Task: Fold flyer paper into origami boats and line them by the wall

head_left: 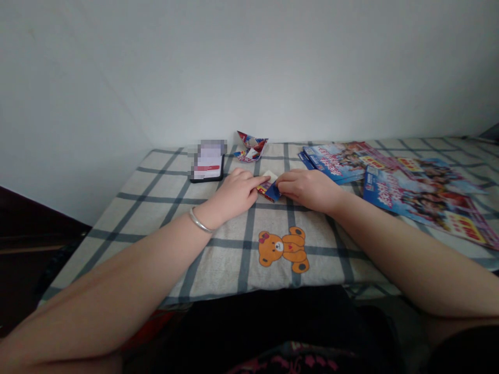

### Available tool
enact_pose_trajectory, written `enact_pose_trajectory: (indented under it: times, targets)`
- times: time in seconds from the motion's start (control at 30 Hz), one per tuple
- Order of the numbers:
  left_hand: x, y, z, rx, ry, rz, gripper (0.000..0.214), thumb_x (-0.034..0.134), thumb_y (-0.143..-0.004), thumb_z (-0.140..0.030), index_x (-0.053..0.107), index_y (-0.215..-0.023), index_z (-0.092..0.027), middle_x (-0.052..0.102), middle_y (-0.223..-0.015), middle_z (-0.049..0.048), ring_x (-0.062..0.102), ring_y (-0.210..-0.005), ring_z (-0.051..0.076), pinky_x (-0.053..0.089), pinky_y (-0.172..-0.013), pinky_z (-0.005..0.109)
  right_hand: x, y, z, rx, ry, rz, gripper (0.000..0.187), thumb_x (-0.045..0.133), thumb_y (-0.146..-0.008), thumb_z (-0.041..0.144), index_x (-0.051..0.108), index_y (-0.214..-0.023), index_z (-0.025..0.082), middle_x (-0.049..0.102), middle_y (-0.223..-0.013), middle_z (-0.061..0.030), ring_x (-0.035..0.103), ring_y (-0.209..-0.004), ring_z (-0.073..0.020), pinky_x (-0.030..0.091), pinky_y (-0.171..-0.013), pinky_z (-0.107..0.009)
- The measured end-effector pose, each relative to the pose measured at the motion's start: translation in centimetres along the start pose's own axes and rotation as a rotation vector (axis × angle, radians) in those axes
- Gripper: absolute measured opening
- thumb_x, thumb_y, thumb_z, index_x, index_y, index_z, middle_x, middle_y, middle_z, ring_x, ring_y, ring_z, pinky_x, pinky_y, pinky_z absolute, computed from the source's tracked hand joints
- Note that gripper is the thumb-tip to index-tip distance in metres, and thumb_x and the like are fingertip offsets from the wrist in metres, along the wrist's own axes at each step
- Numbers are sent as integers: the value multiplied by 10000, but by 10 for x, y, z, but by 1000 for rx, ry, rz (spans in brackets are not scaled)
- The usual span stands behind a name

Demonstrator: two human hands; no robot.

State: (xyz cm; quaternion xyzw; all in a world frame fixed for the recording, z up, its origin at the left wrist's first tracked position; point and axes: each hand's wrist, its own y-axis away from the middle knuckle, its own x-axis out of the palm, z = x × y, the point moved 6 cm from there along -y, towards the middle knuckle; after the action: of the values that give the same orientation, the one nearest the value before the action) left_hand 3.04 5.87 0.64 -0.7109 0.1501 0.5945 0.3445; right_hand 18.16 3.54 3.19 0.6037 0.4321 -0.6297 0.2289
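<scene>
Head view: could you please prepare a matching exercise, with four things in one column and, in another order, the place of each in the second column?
Things
1. Phone
2. Silver bangle
3. Orange bear
4. Small folded paper

Places
A. Under the fingers of the left hand and the right hand
B. Printed on the checked tablecloth
C. Left of the pointed paper figure
D. Around the left wrist

Pairs: 1-C, 2-D, 3-B, 4-A
</scene>
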Motion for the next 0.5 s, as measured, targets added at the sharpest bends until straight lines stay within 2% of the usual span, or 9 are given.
enact_pose_trajectory:
  times: [0.1,0.2,0.33,0.4,0.5]
  targets:
    - [-3,0,-4,6,-14,19,457,500,-928,-194,625,-1367,-206,634,-981,86,534,-1026,253,450,-991,400,1,0,-1,12,18,35,210,503,-970,135,709,-943,168,739,-987,-81,648,-891,-200,446,-739,-296]
    - [-7,0,-8,1,-28,22,419,480,-983,-298,635,-1356,-190,625,-960,93,531,-1018,260,454,-981,406,2,0,-2,23,35,60,208,506,-954,110,705,-928,164,737,-950,-73,648,-867,-205,450,-729,-303]
    - [-9,0,-13,-11,-68,20,445,425,-1025,-400,632,-1357,-186,615,-950,98,527,-1025,267,456,-973,415,6,-1,-1,-15,-9,49,216,489,-957,98,700,-970,145,730,-1027,-107,649,-965,-220,479,-841,-325]
    - [-9,1,-13,-12,-81,14,448,432,-1025,-412,625,-1363,-191,608,-959,99,524,-1030,270,458,-967,414,8,-1,-4,20,-17,24,221,482,-967,110,691,-1032,139,721,-1089,-127,647,-1009,-226,481,-896,-342]
    - [-8,2,-12,-19,-69,-4,444,432,-1026,-408,616,-1373,-201,594,-996,104,524,-1027,264,459,-968,412,11,0,-14,131,-54,11,182,536,-955,151,691,-1051,147,727,-1075,-122,658,-982,-235,490,-887,-359]
